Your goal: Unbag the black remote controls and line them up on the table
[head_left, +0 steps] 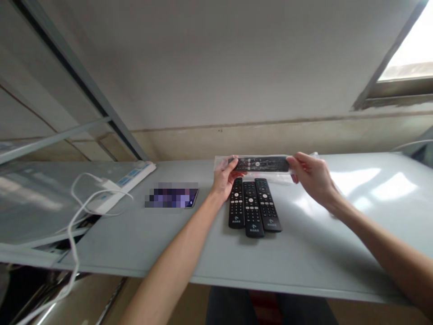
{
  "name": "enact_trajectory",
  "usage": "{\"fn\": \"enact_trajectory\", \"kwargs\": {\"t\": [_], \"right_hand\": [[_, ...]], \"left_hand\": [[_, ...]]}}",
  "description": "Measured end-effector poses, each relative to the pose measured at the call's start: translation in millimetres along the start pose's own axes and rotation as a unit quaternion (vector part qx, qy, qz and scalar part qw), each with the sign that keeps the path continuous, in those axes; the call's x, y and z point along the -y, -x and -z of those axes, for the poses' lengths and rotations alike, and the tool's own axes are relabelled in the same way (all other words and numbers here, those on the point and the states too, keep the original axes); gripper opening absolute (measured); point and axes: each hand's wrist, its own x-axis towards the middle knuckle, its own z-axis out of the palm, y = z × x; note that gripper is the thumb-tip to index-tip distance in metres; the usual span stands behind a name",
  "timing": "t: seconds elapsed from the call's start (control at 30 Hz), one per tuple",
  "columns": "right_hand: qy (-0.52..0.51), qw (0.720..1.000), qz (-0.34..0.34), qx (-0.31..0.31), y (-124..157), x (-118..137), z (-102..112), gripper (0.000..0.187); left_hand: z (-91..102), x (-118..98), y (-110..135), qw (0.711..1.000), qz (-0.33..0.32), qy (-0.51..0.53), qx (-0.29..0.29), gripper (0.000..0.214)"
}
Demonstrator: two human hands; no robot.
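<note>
A black remote control (270,164) lies crosswise inside a clear plastic bag (221,161), held up above the table. My left hand (225,179) pinches its left end, thumb on top. At the other end, the fingers of my right hand (311,174) are closed on the bag and the remote's tip. Just below, three more black remotes lie side by side on the table: a left one (236,205), a middle one (252,210) and a right one (268,205), buttons facing up.
On the grey table (162,243), a phone (172,197) with a partly blurred screen lies left of the remotes. Farther left are a white power strip (135,178) and a looping white cable (72,239). A wall (216,81) rises behind the table, with a metal frame at left.
</note>
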Motion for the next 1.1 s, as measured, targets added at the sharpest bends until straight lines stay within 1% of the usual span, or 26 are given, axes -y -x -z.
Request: {"fn": "enact_trajectory", "kwargs": {"t": [0.07, 0.13, 0.2, 0.3, 0.4, 0.53, 0.67, 0.73, 0.77, 0.8, 0.83, 0.9, 0.93, 0.97, 1.0, 1.03, 1.1], "right_hand": [[-0.089, 0.996, -0.009, 0.02, -6.9, 7.9, -1.7, 0.049], [-0.15, 0.988, -0.008, 0.029, -17.5, 18.6, -2.1, 0.042], [-0.182, 0.983, -0.005, 0.028, -30.3, 31.0, -1.2, 0.037], [-0.222, 0.975, -0.001, 0.022, -48.2, 48.5, 1.0, 0.03], [-0.249, 0.968, 0.001, 0.02, -60.1, 61.3, 3.0, 0.026], [-0.262, 0.965, 0.002, 0.022, -68.0, 73.3, 7.5, 0.022], [-0.261, 0.965, 0.016, 0.008, -73.4, 78.7, 18.8, 0.02], [-0.265, 0.964, 0.017, -0.012, -76.7, 75.0, 27.8, 0.019], [-0.287, 0.957, 0.012, -0.028, -78.3, 70.7, 32.7, 0.018], [-0.324, 0.945, 0.003, -0.047, -79.7, 64.6, 37.4, 0.016], [-0.371, 0.926, -0.01, -0.063, -80.5, 56.7, 41.3, 0.013], [-0.469, 0.875, -0.041, -0.11, -78.6, 36.2, 44.2, 0.006], [-0.497, 0.856, -0.059, -0.13, -75.2, 24.2, 42.3, 0.004], [-0.511, 0.84, -0.076, -0.168, -69.9, 11.5, 37.7, 0.005], [-0.508, 0.839, -0.106, -0.162, -62.9, -1.2, 30.8, 0.006], [-0.49, 0.845, -0.136, -0.163, -54.4, -13.4, 22.0, 0.01], [-0.446, 0.861, -0.191, -0.151, -35.7, -33.8, 2.2, 0.021]], "left_hand": [[2.8, -0.2, -1.6, 1.0, 0.012, 0.019, -0.018, 0.059], [4.7, -2.0, -2.0, 0.999, 0.027, 0.033, -0.019, 0.063], [6.1, -4.9, -1.6, 0.998, 0.039, 0.044, -0.004, 0.062], [7.5, -9.3, -1.3, 0.997, 0.043, 0.058, 0.025, 0.054], [8.3, -11.9, -2.0, 0.995, 0.045, 0.08, 0.04, 0.046], [7.7, -13.5, -1.7, 0.993, 0.068, 0.097, 0.03, 0.038], [6.7, -13.2, -0.3, 0.991, 0.081, 0.097, 0.035, 0.036], [7.1, -11.8, -1.3, 0.992, 0.074, 0.098, 0.035, 0.036], [7.6, -10.9, -2.6, 0.993, 0.065, 0.101, 0.023, 0.034], [8.4, -9.9, -4.3, 0.993, 0.054, 0.104, -0.001, 0.032], [9.4, -9.1, -6.3, 0.992, 0.043, 0.109, -0.034, 0.029], [11.7, -7.8, -10.4, 0.986, 0.025, 0.127, -0.109, 0.022], [12.8, -7.4, -12.1, 0.981, 0.019, 0.137, -0.138, 0.02], [13.6, -7.2, -13.3, 0.977, 0.013, 0.147, -0.157, 0.018], [14.1, -7.0, -14.0, 0.974, 0.006, 0.154, -0.166, 0.017], [14.3, -7.0, -14.2, 0.974, -0.001, 0.158, -0.165, 0.015], [13.5, -6.9, -13.0, 0.977, -0.011, 0.158, -0.142, 0.012]]}}
